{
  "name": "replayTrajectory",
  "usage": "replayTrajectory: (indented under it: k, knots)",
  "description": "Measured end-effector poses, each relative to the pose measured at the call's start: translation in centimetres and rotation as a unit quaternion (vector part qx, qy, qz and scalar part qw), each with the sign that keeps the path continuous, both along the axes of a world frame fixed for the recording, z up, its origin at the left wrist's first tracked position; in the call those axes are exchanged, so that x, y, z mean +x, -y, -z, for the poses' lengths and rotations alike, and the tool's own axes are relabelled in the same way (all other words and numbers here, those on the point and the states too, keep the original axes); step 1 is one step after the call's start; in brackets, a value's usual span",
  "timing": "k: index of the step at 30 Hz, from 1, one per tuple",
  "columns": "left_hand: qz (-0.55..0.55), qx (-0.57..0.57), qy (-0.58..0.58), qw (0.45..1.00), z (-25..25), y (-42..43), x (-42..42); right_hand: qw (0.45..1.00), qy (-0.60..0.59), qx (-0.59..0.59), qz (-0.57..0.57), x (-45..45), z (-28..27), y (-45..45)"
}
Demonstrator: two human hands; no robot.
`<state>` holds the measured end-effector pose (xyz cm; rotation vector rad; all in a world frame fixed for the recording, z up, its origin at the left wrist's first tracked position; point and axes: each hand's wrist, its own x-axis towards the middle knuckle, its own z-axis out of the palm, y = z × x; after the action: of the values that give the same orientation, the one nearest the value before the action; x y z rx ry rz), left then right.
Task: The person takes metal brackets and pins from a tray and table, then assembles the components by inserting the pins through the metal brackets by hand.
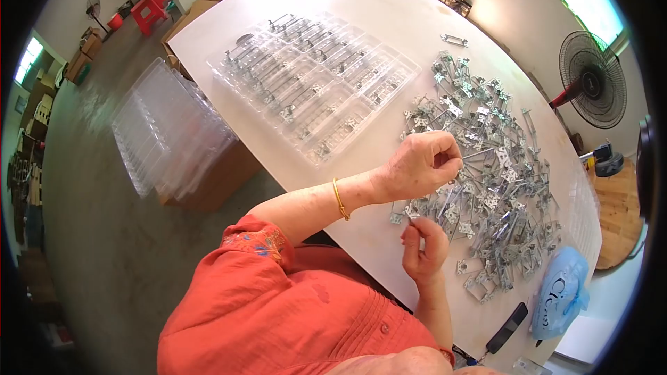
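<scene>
My left hand (420, 161), with a gold bangle on its wrist, is closed in a pinch at the left edge of a heap of small metal brackets with rods (500, 173). A thin metal rod (478, 153) starts at its fingertips; I cannot tell whether they grip it or it lies behind. Nearer to my body, my right hand (425, 251) pinches a small metal bracket (412, 220) between thumb and finger. To the left, a clear plastic tray (316, 146) carries similar metal parts in its compartments.
Stacked clear trays (149, 128) rest on a cardboard box beside the white table (361, 198). A single bracket (454, 40) lies beyond the heap. A blue plastic bag (559, 292) and a black phone-like object (507, 328) sit near the right edge. A fan (592, 80) stands behind.
</scene>
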<state>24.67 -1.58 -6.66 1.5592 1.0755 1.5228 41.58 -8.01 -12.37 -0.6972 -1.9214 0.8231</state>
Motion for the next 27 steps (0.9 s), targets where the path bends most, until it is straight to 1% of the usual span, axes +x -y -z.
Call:
replayTrajectory:
  k: [1,2,3,4,6,8,10,12,13,15,19,21,23,27]
  knots:
    - [0.000,-0.001,-0.002,1.000,-0.4,0.4,-0.3,0.999,0.036,0.033,-0.020,-0.2,0.2,0.0]
    - [-0.026,0.030,-0.029,0.999,-0.7,0.8,-0.7,0.994,0.071,0.067,-0.039,-0.4,0.3,0.0]
    - [-0.052,0.060,-0.057,0.995,-1.0,1.2,-1.2,0.994,0.084,0.051,-0.053,-0.6,0.4,0.2]
    - [-0.051,0.060,-0.060,0.995,-1.3,1.6,-2.0,0.994,0.081,0.051,-0.052,-0.8,0.5,0.4]
    - [-0.113,0.139,-0.163,0.970,-1.8,2.6,-4.3,0.990,0.090,0.080,-0.078,-1.5,0.8,1.0]
    - [-0.157,0.126,-0.207,0.957,-2.1,3.9,-6.9,0.989,0.079,0.088,-0.088,-2.3,0.2,1.4]
    - [-0.224,0.113,-0.228,0.941,-2.2,5.2,-9.3,0.984,0.094,0.083,-0.128,-2.5,0.5,1.9]
    - [-0.282,0.065,-0.241,0.926,-2.2,6.5,-11.7,0.982,0.098,0.078,-0.141,-2.7,1.0,2.1]
    - [-0.282,0.063,-0.242,0.926,-2.0,7.0,-12.9,0.981,0.103,0.072,-0.147,-2.8,1.2,2.2]
    - [-0.355,0.039,-0.307,0.882,-1.6,7.8,-14.9,0.980,0.110,0.066,-0.156,-3.1,1.3,2.3]
    - [-0.379,-0.002,-0.310,0.872,0.0,8.7,-16.9,0.975,0.122,0.061,-0.177,-3.9,1.5,2.2]
    - [-0.369,-0.020,-0.311,0.875,0.4,8.8,-17.2,0.973,0.131,0.061,-0.179,-4.1,1.6,2.3]
    - [-0.367,-0.025,-0.318,0.874,0.9,8.7,-17.5,0.968,0.170,0.060,-0.172,-4.2,1.6,2.2]
    - [-0.342,-0.044,-0.329,0.879,1.4,8.2,-17.9,0.968,0.184,0.056,-0.160,-4.7,1.3,2.1]
